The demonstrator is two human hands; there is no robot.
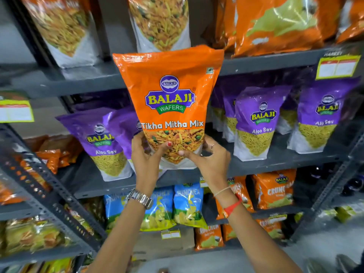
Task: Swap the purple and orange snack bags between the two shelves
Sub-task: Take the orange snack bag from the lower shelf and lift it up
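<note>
An orange Tikha Mitha Mix bag (171,91) stands upright in front of the middle shelf (275,160), held at its bottom corners by my left hand (146,154) and my right hand (210,156). Purple Aloo Sev bags stand on that shelf: one left of my hands (102,142), one half hidden behind the orange bag (124,125), and more to the right (256,123), (319,119). On the upper shelf (266,60) stand more orange bags (275,22), (157,20), (63,28), their tops out of frame.
Below, blue snack bags (187,205) and orange Crunchex bags (275,190) fill a lower shelf. A second rack (39,186) with packets juts out at the left. Yellow price labels (337,67), (15,113) hang on shelf edges. Grey floor lies at the bottom right.
</note>
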